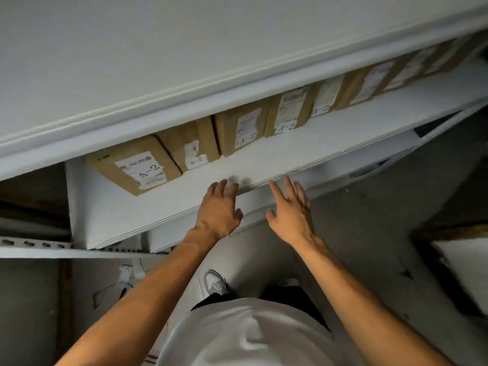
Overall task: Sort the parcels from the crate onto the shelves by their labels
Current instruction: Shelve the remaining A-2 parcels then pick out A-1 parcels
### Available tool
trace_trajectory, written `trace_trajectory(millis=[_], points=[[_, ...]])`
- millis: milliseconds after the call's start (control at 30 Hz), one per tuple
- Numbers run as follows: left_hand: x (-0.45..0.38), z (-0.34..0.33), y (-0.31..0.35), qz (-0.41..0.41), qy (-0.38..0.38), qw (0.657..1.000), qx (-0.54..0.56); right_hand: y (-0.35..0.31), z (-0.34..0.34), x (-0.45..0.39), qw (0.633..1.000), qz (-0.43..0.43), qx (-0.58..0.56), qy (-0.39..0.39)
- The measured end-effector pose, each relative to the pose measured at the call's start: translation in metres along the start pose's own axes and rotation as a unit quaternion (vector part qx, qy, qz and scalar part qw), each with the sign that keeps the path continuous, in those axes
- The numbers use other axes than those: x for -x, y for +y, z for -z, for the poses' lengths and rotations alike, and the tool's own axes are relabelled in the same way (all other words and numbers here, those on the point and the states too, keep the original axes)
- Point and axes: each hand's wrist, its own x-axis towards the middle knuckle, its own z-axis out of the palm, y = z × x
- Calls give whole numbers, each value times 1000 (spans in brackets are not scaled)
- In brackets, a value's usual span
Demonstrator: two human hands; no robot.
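Several brown cardboard parcels with white labels reading A-2 stand in a row at the back of a white shelf (pixel 290 151). The leftmost parcel (pixel 134 165) lies at an angle, and a parcel (pixel 188 149) stands beside it. My left hand (pixel 219 207) hovers over the shelf's front edge with fingers spread, holding nothing. My right hand (pixel 290 210) is just in front of that edge, fingers straight and spread, also empty. Neither hand touches a parcel. The crate is out of sight.
A higher white shelf board (pixel 158 62) overhangs the parcels. A lower shelf level (pixel 330 180) shows below the front edge. A perforated metal rail (pixel 37 247) runs at the left. Grey floor and my white shoe (pixel 215 282) lie below; a dark-framed object (pixel 464 260) sits at right.
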Motion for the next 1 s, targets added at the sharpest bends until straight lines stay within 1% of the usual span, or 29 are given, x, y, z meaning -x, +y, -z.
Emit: trace_trajectory(millis=[67,167,333,433,567,700,833,900,1000], points=[[-14,-4,37,-34,-19,998,-47,37,11,12,999,-39,-1,9],[-39,-12,103,-108,-43,987,-111,96,33,33,993,-108,-19,34],[-65,-35,228,-236,-60,953,-180,199,63,82,971,-222,-33,86],[-70,-57,299,-318,-57,923,-207,252,69,121,948,-293,-30,119],[-65,-87,381,-426,-55,871,-241,304,70,171,906,-400,-44,134],[-55,-119,446,-509,-89,820,-247,340,69,219,856,-487,-90,149],[-45,-139,503,-577,-120,775,-229,365,67,255,806,-550,-130,173],[-45,-150,532,-607,-145,749,-221,377,66,265,776,-586,-148,180],[-53,-173,579,-639,-174,716,-220,399,66,279,726,-633,-159,214]])
